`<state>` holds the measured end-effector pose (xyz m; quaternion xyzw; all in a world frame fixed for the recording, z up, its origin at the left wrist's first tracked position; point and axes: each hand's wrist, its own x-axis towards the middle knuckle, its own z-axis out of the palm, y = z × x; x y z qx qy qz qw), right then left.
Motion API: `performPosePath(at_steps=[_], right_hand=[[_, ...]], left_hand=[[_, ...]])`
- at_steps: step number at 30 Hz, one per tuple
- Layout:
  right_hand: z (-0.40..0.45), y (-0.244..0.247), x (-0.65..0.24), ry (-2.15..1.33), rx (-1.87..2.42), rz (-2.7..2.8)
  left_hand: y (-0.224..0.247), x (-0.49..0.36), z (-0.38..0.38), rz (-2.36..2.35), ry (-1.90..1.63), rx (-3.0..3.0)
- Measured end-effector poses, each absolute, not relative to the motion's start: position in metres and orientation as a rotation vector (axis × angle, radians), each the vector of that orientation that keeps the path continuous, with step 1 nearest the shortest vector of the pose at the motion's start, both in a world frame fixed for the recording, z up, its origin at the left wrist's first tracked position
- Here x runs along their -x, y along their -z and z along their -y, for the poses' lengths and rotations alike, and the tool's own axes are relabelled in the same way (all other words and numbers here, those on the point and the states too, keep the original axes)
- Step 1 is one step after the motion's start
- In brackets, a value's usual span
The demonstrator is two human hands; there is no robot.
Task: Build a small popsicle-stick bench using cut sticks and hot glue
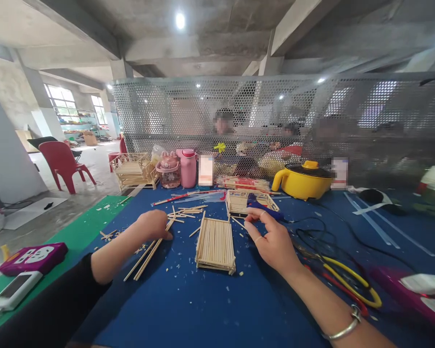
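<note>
My left hand [155, 226] rests over a few long thin wooden sticks [145, 258] left of centre, its fingers bent down round them. My right hand [266, 232] is raised at centre right, thumb and forefinger apart, beside a blue glue gun [263, 205]. Whether it touches the gun is hard to see. Between the hands lies a flat panel of wooden sticks [214, 244] with a low frame round it. Behind it, a second small stick frame [237, 203] is partly covered by the glue gun.
Loose short sticks [190, 210] lie behind my left hand. Yellow-handled pliers [351, 280] and black cables are at the right. A yellow pot [304, 181], pink bottle [188, 168] and stick furniture [135, 171] stand at the back, before a perforated screen [188, 111].
</note>
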<state>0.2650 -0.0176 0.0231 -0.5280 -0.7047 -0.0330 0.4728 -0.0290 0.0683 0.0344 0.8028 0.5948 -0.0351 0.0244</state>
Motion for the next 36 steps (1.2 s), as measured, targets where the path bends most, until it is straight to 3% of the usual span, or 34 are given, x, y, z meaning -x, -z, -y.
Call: performPosePath(at_steps=[25, 36], right_hand=[[0.016, -0.016, -0.257, -0.016, 1.415, 1.719], [0.021, -0.018, -0.264, -0.092, 1.435, 1.760]], left_hand=[[-0.036, 0.005, -0.011, -1.976, 0.368, -2.467], [-0.026, 0.018, -0.014, -2.087, -0.070, -2.429]])
